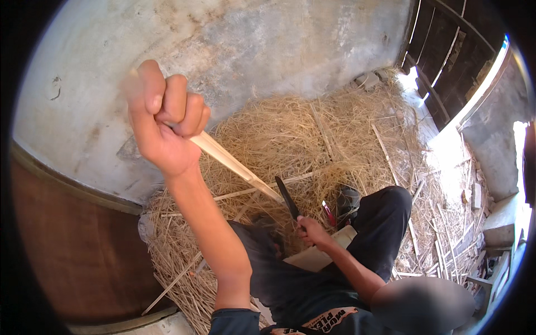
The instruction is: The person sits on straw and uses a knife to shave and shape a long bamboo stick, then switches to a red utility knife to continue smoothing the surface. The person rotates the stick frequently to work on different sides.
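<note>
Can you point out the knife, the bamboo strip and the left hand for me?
knife (287, 197), head view, on the middle of the dark blade.
bamboo strip (234, 163), head view, on the pale length below the fist.
left hand (164, 120), head view, on the closed fist gripping the strip's upper end.

Straw-strewn floor (290, 128), grey concrete wall (234, 39) — sunlit dark plank door (446, 50)
</note>
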`<state>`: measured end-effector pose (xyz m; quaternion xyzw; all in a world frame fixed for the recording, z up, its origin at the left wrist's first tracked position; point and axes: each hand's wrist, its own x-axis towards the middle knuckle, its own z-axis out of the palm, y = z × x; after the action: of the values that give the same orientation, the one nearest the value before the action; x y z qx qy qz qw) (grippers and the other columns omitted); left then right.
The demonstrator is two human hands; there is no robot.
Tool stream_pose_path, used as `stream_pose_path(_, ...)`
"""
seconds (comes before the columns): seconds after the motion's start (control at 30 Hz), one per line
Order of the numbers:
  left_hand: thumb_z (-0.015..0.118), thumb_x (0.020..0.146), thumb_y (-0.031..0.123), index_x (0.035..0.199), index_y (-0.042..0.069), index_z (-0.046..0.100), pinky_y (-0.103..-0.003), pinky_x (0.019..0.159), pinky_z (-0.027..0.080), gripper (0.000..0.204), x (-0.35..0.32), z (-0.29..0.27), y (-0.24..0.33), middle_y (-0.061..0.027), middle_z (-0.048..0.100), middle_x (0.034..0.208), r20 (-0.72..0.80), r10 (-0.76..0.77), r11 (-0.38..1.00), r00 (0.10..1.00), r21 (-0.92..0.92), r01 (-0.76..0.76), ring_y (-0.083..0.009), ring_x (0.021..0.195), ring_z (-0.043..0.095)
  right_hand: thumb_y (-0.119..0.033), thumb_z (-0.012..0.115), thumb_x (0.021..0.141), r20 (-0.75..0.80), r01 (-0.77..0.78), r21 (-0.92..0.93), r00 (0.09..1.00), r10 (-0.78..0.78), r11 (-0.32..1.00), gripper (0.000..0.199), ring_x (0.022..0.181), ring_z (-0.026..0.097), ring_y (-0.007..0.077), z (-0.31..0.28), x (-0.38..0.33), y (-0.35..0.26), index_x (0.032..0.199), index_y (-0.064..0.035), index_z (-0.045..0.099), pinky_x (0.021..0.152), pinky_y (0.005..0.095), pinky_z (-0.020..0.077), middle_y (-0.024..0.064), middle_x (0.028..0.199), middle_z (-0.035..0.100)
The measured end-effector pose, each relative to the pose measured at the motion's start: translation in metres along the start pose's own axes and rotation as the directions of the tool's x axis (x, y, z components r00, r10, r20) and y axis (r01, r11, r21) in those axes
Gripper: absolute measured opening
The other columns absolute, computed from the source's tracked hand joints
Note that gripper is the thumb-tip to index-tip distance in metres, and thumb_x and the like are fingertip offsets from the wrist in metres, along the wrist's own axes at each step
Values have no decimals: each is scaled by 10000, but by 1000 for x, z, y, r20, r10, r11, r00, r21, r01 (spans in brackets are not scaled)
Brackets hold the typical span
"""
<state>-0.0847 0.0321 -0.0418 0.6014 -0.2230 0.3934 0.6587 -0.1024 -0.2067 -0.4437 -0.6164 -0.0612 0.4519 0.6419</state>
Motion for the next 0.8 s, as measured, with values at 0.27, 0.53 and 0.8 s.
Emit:
stream_pose_path(0.27,383,1161,499,837,202,358,-255,390,91,440,3,1,0,75,257,575,1,-52,992,999,-113,52,-44,431,127,-435,464,1131,-160,358,395,934,-320,846,364,483,378,95,4,-79,-140,943,-126,512,447,303,319,-7,712,466)
stream_pose_path(0.53,354,1079,699,852,195,357,-256,378,78,553,4,-15,-8,79,278,546,380,10,855,925,-482,189,-40,404,139,-464,403,1162,21,52,-12,998,-51,999,454,483,350,86,20,1,-9,883,-113,474,432,283,303,-24,675,432)
stream_pose_path(0.8,341,1093,686,853,197,353,-256,385,72,545,2,-4,-8,80,275,551,321,-24,912,947,-380,152,-41,417,125,-408,427,1158,-277,537,95,823,-496,838,473,622,518,197,24,-65,-115,909,-18,522,622,394,470,73,690,478)
